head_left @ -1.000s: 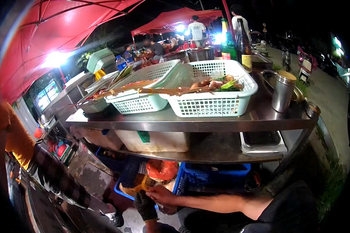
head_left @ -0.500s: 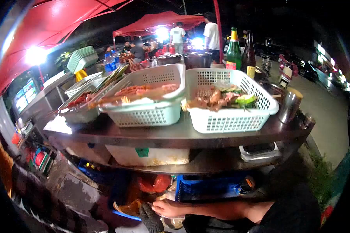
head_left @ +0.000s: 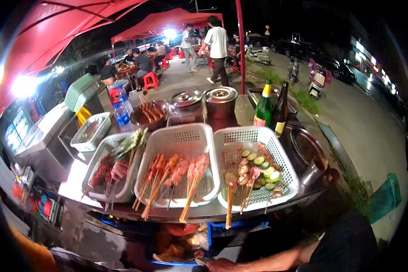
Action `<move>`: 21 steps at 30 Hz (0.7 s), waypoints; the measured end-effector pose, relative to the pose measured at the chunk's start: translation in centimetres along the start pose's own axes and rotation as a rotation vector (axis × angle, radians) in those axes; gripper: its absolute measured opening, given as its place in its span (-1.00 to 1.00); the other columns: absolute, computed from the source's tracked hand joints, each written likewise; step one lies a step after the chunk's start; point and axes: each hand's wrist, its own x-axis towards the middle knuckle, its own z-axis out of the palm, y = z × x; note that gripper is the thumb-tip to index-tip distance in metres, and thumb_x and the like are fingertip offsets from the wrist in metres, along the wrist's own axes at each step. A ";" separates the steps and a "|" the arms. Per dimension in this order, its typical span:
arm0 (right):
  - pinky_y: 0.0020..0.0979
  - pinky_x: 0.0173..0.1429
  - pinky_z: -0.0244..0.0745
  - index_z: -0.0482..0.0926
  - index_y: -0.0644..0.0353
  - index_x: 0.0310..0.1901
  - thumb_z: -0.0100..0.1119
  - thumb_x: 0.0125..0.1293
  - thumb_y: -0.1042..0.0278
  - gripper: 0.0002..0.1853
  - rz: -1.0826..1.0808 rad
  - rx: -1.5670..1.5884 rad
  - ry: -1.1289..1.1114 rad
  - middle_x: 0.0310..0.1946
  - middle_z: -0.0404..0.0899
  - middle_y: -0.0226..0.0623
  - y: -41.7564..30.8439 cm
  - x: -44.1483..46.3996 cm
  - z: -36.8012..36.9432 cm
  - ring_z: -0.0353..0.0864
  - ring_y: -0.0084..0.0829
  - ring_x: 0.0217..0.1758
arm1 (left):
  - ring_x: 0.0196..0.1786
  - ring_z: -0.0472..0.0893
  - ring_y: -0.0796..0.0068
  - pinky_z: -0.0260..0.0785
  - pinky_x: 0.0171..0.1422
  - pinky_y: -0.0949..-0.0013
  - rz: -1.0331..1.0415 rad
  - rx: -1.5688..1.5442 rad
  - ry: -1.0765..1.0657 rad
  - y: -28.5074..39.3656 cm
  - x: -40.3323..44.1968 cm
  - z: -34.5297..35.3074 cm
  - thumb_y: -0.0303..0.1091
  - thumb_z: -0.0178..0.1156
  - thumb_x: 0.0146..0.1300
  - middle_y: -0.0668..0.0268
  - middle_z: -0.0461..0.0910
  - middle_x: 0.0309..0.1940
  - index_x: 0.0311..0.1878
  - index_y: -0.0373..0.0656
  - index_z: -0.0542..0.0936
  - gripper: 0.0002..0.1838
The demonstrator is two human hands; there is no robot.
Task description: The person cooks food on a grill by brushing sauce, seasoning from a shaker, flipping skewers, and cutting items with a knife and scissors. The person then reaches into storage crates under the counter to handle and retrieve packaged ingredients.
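Note:
My right hand (head_left: pixel 220 264) is low at the bottom edge, partly cut off. Its fingers are bent together by a small pale piece, too blurred to name. Beside its fingertips, a dark sliver looks like the grey glove of my left hand (head_left: pixel 198 268); its fingers are hidden. Both are above a blue crate (head_left: pixel 209 235) holding a crumpled clear bag (head_left: pixel 198 241). Beyond them on the metal table stand a left basket (head_left: pixel 93 188), a middle basket (head_left: pixel 179 131) and a right basket (head_left: pixel 289 165). Meat skewers (head_left: pixel 196 174) and green vegetable slices (head_left: pixel 258 161) fill parts of them.
A green bottle (head_left: pixel 263 106) and a brown bottle (head_left: pixel 280 111) stand behind the right basket. Lidded pots (head_left: pixel 220 102) and a pan of skewers (head_left: pixel 148 113) sit farther back. A metal cup (head_left: pixel 313 171) is near the right edge. People sit and walk beyond.
The view has tilted down and shows more of the baskets' contents. My right hand and the gloved left hand now appear lower, mostly beyond the bottom edge.

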 end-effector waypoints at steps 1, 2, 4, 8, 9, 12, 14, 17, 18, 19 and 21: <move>-0.18 -0.59 0.27 0.31 0.36 0.28 0.09 0.33 0.36 -0.48 -0.375 -0.398 0.063 -0.42 0.52 -0.04 2.7 0.4 -0.2 0.44 -0.21 -0.65 | -0.42 0.60 -0.01 0.43 -0.37 0.07 0.000 -0.004 -0.014 1.7 0.1 -1.0 -0.43 0.13 0.22 0.10 0.62 -0.42 -0.08 -0.12 0.54 -0.80; -0.18 -0.60 0.26 0.24 0.36 0.36 0.09 0.30 0.43 -0.40 -0.747 -0.795 0.129 -0.48 0.51 -0.03 3.7 -0.2 -0.4 0.44 -0.20 -0.66 | -0.41 0.60 -0.01 0.43 -0.36 0.06 -0.008 -0.003 -0.030 3.4 0.3 -2.0 -0.43 0.14 0.22 0.09 0.62 -0.41 -0.07 -0.12 0.54 -0.80; -0.17 -0.59 0.26 0.15 0.37 0.42 0.10 0.23 0.48 -0.30 -0.997 -1.002 0.218 -0.53 0.50 0.00 1.0 -3.2 -0.6 0.47 -0.18 -0.64 | -0.39 0.60 -0.01 0.43 -0.34 0.06 -0.015 -0.007 -0.068 7.5 0.8 -4.6 -0.42 0.15 0.22 0.08 0.62 -0.39 -0.07 -0.13 0.55 -0.80; -0.14 -0.56 0.28 0.30 0.42 0.29 0.06 0.27 0.51 -0.47 -1.200 -1.011 0.316 -0.58 0.46 0.04 -5.2 -9.3 -1.1 0.46 -0.09 -0.62 | -0.35 0.60 0.00 0.44 -0.29 0.06 -0.024 -0.016 -0.134 14.1 0.7 -9.7 -0.40 0.17 0.23 0.06 0.62 -0.36 -0.06 -0.14 0.56 -0.79; -0.14 -0.54 0.31 0.37 0.41 0.22 0.05 0.28 0.52 -0.54 -0.995 -0.885 0.131 -0.56 0.47 0.04 -7.2 -11.1 -1.7 0.48 -0.07 -0.60 | -0.34 0.60 0.00 0.44 -0.28 0.05 -0.021 -0.013 -0.150 15.9 0.8 -11.0 -0.40 0.17 0.23 0.05 0.62 -0.35 -0.06 -0.14 0.56 -0.79; -0.15 -0.52 0.34 0.56 0.34 -0.03 0.06 0.29 0.51 -0.76 -1.166 -0.967 0.193 -0.55 0.49 0.06 -5.7 -13.7 -2.6 0.52 -0.07 -0.56 | -0.32 0.61 0.00 0.44 -0.24 0.05 -0.021 -0.008 -0.192 20.8 1.4 -15.1 -0.38 0.19 0.23 0.03 0.62 -0.33 -0.05 -0.16 0.57 -0.78; -0.18 -0.51 0.32 0.58 0.30 -0.22 0.05 0.33 0.45 -0.86 -1.482 -1.556 0.470 -0.46 0.57 -0.01 -7.9 -17.1 -3.3 0.54 -0.09 -0.46 | -0.30 0.61 0.00 0.45 -0.22 0.05 -0.016 0.001 -0.218 23.9 1.8 -17.3 -0.37 0.19 0.24 0.02 0.62 -0.31 -0.05 -0.16 0.57 -0.77; -0.17 -0.40 0.45 0.61 0.28 -0.01 0.07 0.33 0.39 -0.73 -0.819 -0.997 0.211 -0.15 0.68 -0.08 -8.0 -19.6 -2.8 0.63 -0.08 -0.31 | -0.27 0.61 0.00 0.45 -0.18 0.04 0.008 0.017 -0.230 28.1 2.4 -19.1 -0.36 0.21 0.24 0.00 0.62 -0.29 -0.04 -0.17 0.58 -0.77; -0.17 -0.40 0.45 0.61 0.28 -0.01 0.07 0.33 0.39 -0.73 -0.822 -0.983 0.218 -0.15 0.68 -0.08 -10.2 -21.1 -3.1 0.63 -0.08 -0.31 | -0.26 0.61 0.00 0.45 -0.17 0.04 0.025 0.031 -0.239 29.3 2.5 -19.5 -0.36 0.21 0.24 0.00 0.62 -0.28 -0.04 -0.18 0.59 -0.76; -0.09 -0.40 0.43 0.50 0.28 -0.21 0.10 0.31 0.36 -0.84 -0.760 -0.802 0.239 -0.43 0.53 -0.05 -14.0 -23.4 -3.7 0.58 -0.03 -0.43 | -0.25 0.61 0.00 0.45 -0.16 0.04 0.038 0.043 -0.252 30.4 2.5 -19.8 -0.35 0.22 0.24 -0.01 0.62 -0.27 -0.04 -0.18 0.59 -0.76; -0.11 -0.42 0.38 0.44 0.27 -0.41 0.14 0.26 0.29 -0.78 -0.629 -0.848 0.283 -0.60 0.44 -0.07 -17.3 -26.9 -4.4 0.53 -0.11 -0.50 | -0.23 0.61 0.00 0.46 -0.14 0.04 0.070 0.078 -0.252 32.9 2.6 -20.0 -0.34 0.23 0.25 -0.02 0.62 -0.25 -0.04 -0.19 0.59 -0.75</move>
